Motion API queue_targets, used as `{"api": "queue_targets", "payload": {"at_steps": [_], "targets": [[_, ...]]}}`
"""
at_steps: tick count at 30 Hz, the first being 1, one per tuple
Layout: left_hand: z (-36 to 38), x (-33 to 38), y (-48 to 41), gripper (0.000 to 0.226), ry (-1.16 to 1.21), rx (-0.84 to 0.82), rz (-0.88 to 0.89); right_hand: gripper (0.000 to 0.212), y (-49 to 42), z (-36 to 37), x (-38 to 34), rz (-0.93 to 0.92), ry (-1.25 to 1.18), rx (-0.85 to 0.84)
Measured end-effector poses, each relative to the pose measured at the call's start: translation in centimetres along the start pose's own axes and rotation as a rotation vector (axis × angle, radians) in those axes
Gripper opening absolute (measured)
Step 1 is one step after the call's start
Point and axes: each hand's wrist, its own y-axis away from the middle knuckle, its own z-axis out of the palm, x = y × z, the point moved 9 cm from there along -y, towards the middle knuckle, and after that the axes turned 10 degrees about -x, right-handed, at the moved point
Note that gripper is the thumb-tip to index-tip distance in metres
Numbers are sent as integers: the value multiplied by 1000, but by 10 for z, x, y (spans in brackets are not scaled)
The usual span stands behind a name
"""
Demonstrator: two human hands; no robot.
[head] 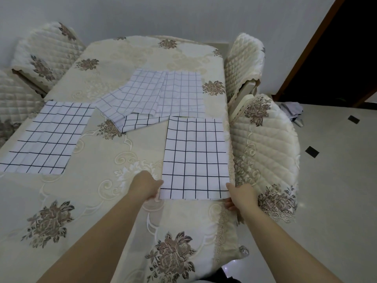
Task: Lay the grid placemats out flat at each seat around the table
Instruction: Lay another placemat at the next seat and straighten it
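Note:
A white grid placemat (194, 158) lies flat at the table's right edge, beside the near right chair. My left hand (145, 185) pinches its near left corner and my right hand (240, 196) pinches its near right corner. A second placemat (48, 137) lies flat on the left side of the table. Behind the right one, a loose pile of grid placemats (155, 97) sits rumpled and overlapping in the middle, one dark-lined mat poking out beneath.
The table (106, 160) wears a cream floral cloth. Quilted covered chairs stand at the right (265, 144), far right (244, 60) and far left (44, 54). A tiled floor (336, 180) and a dark doorway lie to the right.

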Motion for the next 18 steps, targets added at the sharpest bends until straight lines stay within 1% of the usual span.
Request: {"api": "queue_targets", "payload": {"at_steps": [2, 4, 5, 7, 8, 10, 12, 13, 14, 16, 18], "targets": [[-13, 17, 0, 27, -141, 111, 71, 41, 1, -2, -9, 1, 82, -18], [-14, 30, 0, 15, -176, 147, 121, 39, -3, 0, -11, 29, 113, -63], [-12, 36, -2, 14, -171, 154, 146, 36, -7, 2, -9, 52, 104, -84], [-4, 44, -4, 34, -178, 154, 195, 30, -15, 6, -3, 96, 121, -120], [-1, 47, -5, 38, -195, 150, 224, 27, -19, 8, 0, 104, 138, -130], [7, 54, -6, 37, -237, 139, 300, 18, -23, 12, 4, 113, 165, -155], [14, 56, -7, 29, -253, 112, 342, 11, -25, 14, 9, 121, 174, -157], [18, 57, -9, 26, -277, 99, 358, 13, -24, 14, 10, 128, 166, -155], [22, 59, -9, 29, -317, 81, 365, 15, -26, 14, 13, 131, 157, -153], [29, 64, -9, 44, -415, 56, 390, 17, -23, 15, 10, 124, 147, -156], [32, 69, -9, 50, -469, 53, 417, 19, -23, 15, 8, 118, 119, -163]]}}
